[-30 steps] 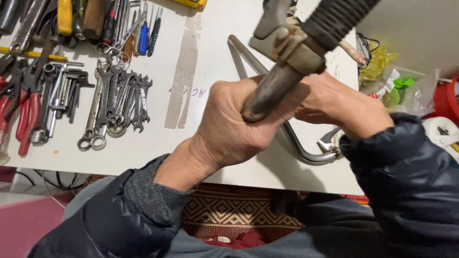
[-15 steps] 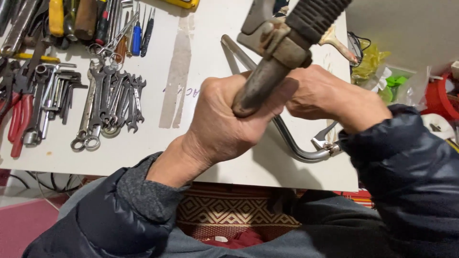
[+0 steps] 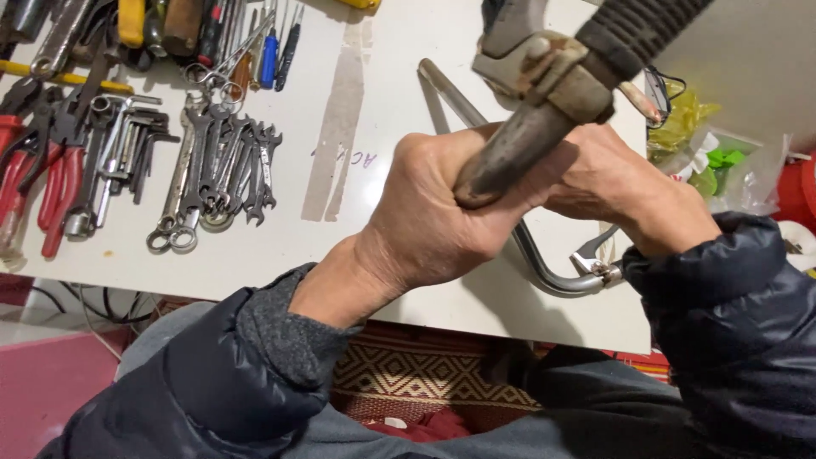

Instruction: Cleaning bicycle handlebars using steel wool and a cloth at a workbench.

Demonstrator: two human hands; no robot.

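Above the white worktop (image 3: 382, 246), left hand (image 3: 442, 221) fingers grip a rusty metal tool (image 3: 518, 149); right hand (image 3: 620, 191) fingers curl closed behind it.

Red pliers (image 3: 59, 191), white table (image 3: 382, 93)

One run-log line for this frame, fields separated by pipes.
left hand gripping rusty metal tool shaft | right hand clasped beside it | wrenches on white table

Rusty, matt metal tool shaft (image 3: 518, 153)
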